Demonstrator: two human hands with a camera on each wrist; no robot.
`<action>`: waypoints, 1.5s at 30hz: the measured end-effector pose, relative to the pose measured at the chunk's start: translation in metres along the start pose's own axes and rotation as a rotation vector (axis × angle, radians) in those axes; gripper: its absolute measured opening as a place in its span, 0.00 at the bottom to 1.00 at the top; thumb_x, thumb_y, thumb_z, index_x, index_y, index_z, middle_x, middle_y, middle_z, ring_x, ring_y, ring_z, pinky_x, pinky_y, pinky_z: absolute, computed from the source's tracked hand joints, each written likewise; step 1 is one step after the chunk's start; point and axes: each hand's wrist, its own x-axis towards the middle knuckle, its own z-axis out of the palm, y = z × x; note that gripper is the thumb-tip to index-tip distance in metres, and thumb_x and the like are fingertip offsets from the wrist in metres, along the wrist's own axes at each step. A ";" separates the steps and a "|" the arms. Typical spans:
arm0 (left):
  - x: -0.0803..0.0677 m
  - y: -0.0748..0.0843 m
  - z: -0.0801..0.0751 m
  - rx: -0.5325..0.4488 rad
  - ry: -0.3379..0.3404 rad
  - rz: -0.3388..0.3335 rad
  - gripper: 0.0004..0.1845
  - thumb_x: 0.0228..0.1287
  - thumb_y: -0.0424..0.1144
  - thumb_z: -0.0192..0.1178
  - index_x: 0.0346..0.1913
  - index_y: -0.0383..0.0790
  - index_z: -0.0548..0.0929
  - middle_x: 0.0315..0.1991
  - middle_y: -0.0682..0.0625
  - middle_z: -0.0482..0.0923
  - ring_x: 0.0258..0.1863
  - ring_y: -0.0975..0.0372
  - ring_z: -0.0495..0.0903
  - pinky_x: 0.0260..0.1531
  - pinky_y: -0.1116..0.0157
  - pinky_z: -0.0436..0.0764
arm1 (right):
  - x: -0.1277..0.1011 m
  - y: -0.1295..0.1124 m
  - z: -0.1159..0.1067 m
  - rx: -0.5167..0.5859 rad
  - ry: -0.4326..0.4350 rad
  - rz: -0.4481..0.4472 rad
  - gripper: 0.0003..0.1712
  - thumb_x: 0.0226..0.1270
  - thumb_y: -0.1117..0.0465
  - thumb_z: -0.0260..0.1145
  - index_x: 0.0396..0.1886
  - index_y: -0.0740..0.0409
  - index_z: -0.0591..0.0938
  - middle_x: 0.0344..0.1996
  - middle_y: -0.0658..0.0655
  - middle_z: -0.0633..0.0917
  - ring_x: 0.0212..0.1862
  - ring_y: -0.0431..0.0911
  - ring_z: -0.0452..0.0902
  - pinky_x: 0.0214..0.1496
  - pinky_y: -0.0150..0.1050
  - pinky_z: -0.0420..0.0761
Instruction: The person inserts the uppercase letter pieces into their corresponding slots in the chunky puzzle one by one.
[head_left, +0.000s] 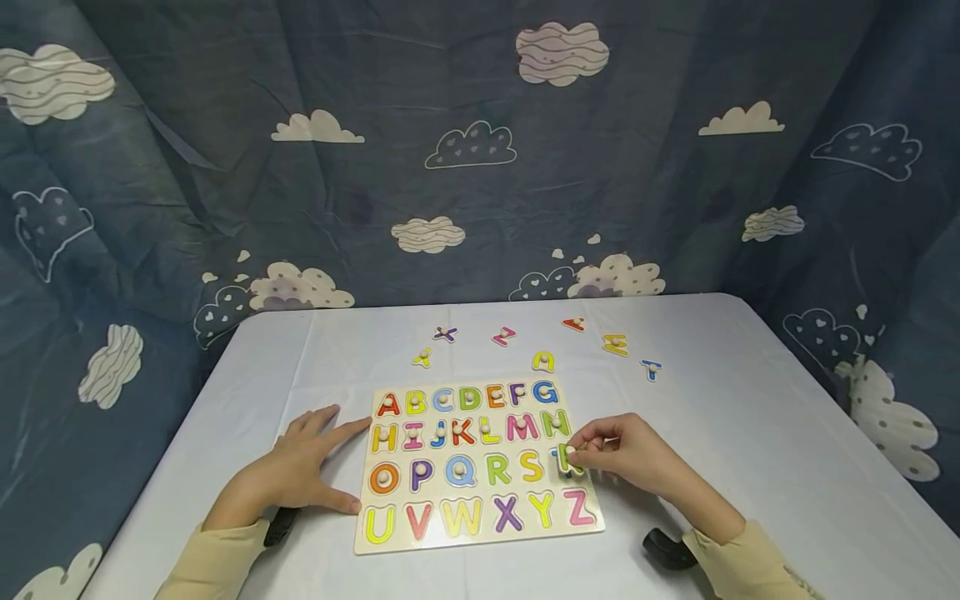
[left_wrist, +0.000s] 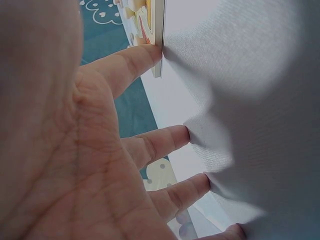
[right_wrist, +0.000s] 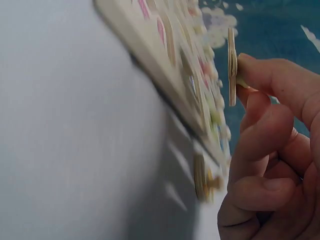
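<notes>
head view looks down; wrist views sit close (sharing puzzle board point(head_left: 480, 467)).

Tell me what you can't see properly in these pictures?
- Green letter piece: head view, the right hand covers it, so its letter can't be read.
- Puzzle board: right wrist view, blurred and edge-on, letters unreadable.
- Puzzle board: left wrist view, only one corner shows; the left hand fills the picture.
- Loose letters behind the board: head view, too small to read surely.

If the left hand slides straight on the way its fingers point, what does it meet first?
Probably the left edge of the puzzle board: the left hand lies flat on the table, its index finger already at that edge.
</notes>
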 end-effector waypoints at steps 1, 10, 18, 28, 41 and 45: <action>0.000 0.000 0.000 0.000 -0.001 -0.001 0.64 0.36 0.67 0.86 0.81 0.53 0.71 0.80 0.25 0.58 0.76 0.22 0.58 0.64 0.18 0.66 | 0.002 -0.002 0.004 0.015 -0.012 -0.011 0.13 0.64 0.59 0.81 0.42 0.63 0.91 0.24 0.48 0.77 0.22 0.36 0.69 0.23 0.29 0.70; 0.001 0.003 -0.001 -0.003 -0.009 -0.016 0.64 0.36 0.67 0.86 0.81 0.54 0.70 0.81 0.25 0.57 0.76 0.21 0.57 0.65 0.19 0.65 | 0.018 -0.022 0.038 0.046 -0.084 -0.028 0.08 0.64 0.60 0.81 0.37 0.59 0.90 0.20 0.46 0.73 0.18 0.38 0.62 0.19 0.26 0.59; 0.002 0.004 -0.001 -0.004 -0.004 -0.020 0.65 0.35 0.67 0.87 0.81 0.54 0.70 0.81 0.26 0.57 0.76 0.22 0.57 0.65 0.18 0.64 | 0.028 -0.031 0.058 -0.054 -0.063 -0.075 0.07 0.62 0.57 0.82 0.33 0.53 0.91 0.15 0.44 0.72 0.15 0.35 0.62 0.18 0.26 0.58; 0.001 0.004 0.000 -0.006 -0.009 -0.032 0.65 0.35 0.66 0.87 0.81 0.53 0.71 0.81 0.26 0.58 0.76 0.21 0.57 0.65 0.18 0.65 | 0.034 -0.039 0.072 -0.054 -0.097 -0.070 0.06 0.62 0.58 0.82 0.34 0.51 0.90 0.12 0.45 0.74 0.10 0.34 0.63 0.15 0.28 0.62; 0.000 0.001 0.001 0.001 -0.010 -0.033 0.65 0.35 0.67 0.87 0.81 0.53 0.70 0.81 0.26 0.58 0.77 0.22 0.57 0.65 0.18 0.65 | 0.033 -0.042 0.076 -0.088 -0.092 -0.081 0.07 0.64 0.58 0.81 0.35 0.50 0.89 0.13 0.45 0.74 0.11 0.35 0.65 0.16 0.27 0.61; 0.000 0.001 0.001 -0.004 -0.011 -0.036 0.65 0.35 0.67 0.87 0.81 0.54 0.70 0.81 0.26 0.58 0.77 0.22 0.56 0.65 0.18 0.64 | 0.028 -0.043 0.067 -0.070 -0.064 -0.027 0.08 0.64 0.56 0.81 0.39 0.50 0.89 0.16 0.46 0.75 0.13 0.37 0.65 0.16 0.28 0.61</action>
